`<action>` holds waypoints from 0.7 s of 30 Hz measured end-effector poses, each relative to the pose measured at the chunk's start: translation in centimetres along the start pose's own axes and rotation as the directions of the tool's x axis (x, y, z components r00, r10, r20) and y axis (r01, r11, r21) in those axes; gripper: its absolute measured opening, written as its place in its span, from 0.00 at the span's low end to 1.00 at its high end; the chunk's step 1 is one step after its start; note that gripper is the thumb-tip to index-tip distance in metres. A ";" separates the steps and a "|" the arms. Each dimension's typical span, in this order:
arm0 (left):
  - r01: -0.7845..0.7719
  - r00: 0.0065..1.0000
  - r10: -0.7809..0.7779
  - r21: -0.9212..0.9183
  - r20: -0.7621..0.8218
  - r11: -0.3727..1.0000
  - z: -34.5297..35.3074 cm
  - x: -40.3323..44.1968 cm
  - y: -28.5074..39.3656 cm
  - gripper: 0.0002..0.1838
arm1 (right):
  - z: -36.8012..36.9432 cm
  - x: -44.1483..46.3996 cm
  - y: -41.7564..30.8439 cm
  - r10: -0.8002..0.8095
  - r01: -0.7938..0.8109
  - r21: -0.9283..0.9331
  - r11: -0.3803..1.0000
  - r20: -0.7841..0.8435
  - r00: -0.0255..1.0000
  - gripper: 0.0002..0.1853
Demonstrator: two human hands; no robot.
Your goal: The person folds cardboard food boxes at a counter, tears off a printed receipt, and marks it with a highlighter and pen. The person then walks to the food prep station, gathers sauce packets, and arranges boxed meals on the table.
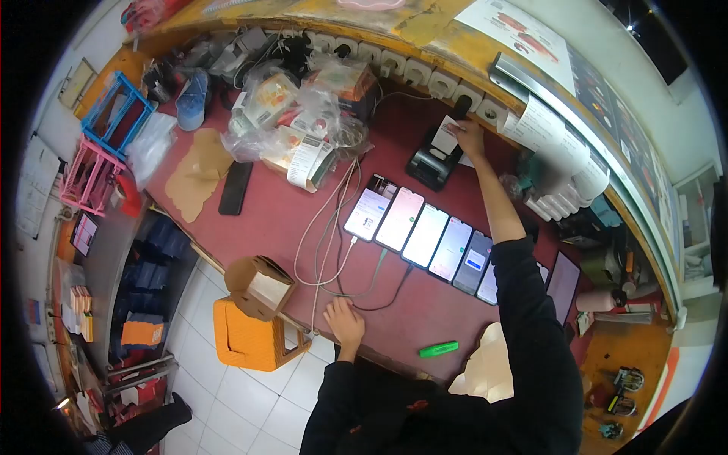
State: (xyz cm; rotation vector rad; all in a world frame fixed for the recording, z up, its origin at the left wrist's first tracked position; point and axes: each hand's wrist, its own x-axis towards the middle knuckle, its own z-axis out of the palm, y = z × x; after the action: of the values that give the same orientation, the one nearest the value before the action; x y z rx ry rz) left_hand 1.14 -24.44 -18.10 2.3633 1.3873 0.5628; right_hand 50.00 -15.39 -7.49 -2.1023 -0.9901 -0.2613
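My right hand (472, 142) reaches to the back of the counter, its fingers closed on a white paper receipt (446, 136) that comes out of a black receipt printer (431, 168). My left hand (345, 322) lies on the counter's front edge with its fingers stretched on the surface, holding nothing, close to a black charging cable (371, 308). Between my hands a row of several lit phones (425, 236) lies face up, partly covered by my right sleeve. White charging cables (327, 258) run to the phones.
Plastic-wrapped boxes and bags (296, 121) crowd the back left. A dark phone (235, 188) and brown paper (199, 174) lie left. A green highlighter (438, 349) is near the front edge. An orange stool (243, 341) carries a cardboard box (265, 292). Receipts (557, 144) hang right.
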 end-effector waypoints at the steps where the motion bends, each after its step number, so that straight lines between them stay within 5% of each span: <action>1: 0.002 1.000 -0.002 -0.001 0.004 1.000 0.0 0.0 0.0 0.09 | -0.9 0.2 -0.7 0.054 -0.057 0.021 0.998 0.126 0.991 0.15; 2: -0.001 1.000 0.001 -0.008 -0.005 1.000 -0.1 0.0 0.1 0.09 | -1.6 0.1 -1.5 0.103 -0.115 0.034 0.993 0.252 0.962 0.19; 6: 0.003 1.000 -0.003 -0.019 -0.002 1.000 -0.1 0.1 0.1 0.10 | -1.6 -0.3 -1.4 -0.002 -0.007 0.050 0.999 0.174 0.985 0.19; 10: 0.005 1.000 -0.004 -0.029 0.016 1.000 -0.2 0.1 -0.1 0.10 | -3.9 -4.1 -2.7 -0.073 0.077 0.003 0.997 0.356 0.932 0.15; 11: 0.014 1.000 -0.013 -0.033 0.023 0.999 -0.1 0.1 0.0 0.10 | -3.9 -6.1 -2.4 0.198 0.052 -0.338 0.940 0.663 0.722 0.07; 12: 0.022 0.999 -0.021 -0.037 0.030 0.999 -0.1 0.0 0.0 0.10 | -3.9 -7.9 -1.2 0.147 0.386 -0.359 0.850 0.864 0.481 0.07; 13: 0.018 0.999 -0.017 -0.039 0.030 0.999 -0.1 0.0 0.0 0.10 | -3.7 -9.6 2.0 0.075 0.503 -0.211 0.838 0.958 0.276 0.10; 15: 0.013 1.000 -0.013 -0.033 0.009 0.999 -0.2 0.1 0.1 0.09 | -4.7 -11.5 1.3 0.092 0.394 -0.200 0.897 0.957 0.276 0.12; 17: 0.030 0.999 -0.029 -0.064 0.023 0.998 0.4 -0.1 -0.6 0.10 | -7.0 -14.4 -1.7 0.033 0.010 -0.040 0.999 0.923 0.382 0.12; 19: 0.052 0.998 -0.047 -0.088 0.048 0.995 0.4 -1.2 -0.5 0.11 | -8.4 -18.7 -4.6 -0.133 -0.152 0.218 0.964 0.892 0.432 0.12; 21: -0.025 0.986 -0.058 -0.484 -0.155 0.875 -0.8 -1.5 1.6 0.17 | -8.9 -23.8 -6.7 -0.144 -0.160 0.247 0.956 0.866 0.478 0.12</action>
State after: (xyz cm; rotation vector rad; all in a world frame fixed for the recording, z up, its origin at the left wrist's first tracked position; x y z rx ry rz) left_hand 1.27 -26.41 -16.89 1.9300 1.1560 0.9929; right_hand 30.28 -32.72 -9.03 -1.8925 -1.4691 1.0734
